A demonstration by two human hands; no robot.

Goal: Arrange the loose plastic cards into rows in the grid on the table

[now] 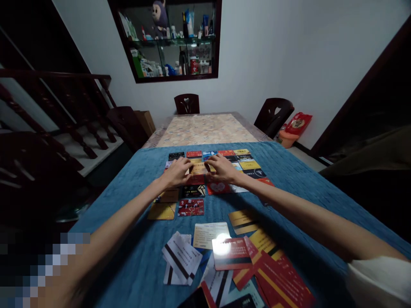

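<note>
My left hand [179,172] and my right hand [223,169] reach over rows of plastic cards laid out on a blue cloth. Between them is a yellow card [198,165], its left and right edges pinched by my curled fingers. Just nearer lies a red card [197,179], partly covered. Around my hands are a black card [193,191] with a gold pattern, a red card with a heart [218,187] and a black card [255,173] on the right. Some cards under my hands and wrists are hidden.
A loose heap of overlapping cards lies close to me, including a red striped card [231,254] and a white striped card [183,256]. The blue cloth [128,239] covers the near table. Chairs [274,115] stand around it, with a railing [54,75] at the left.
</note>
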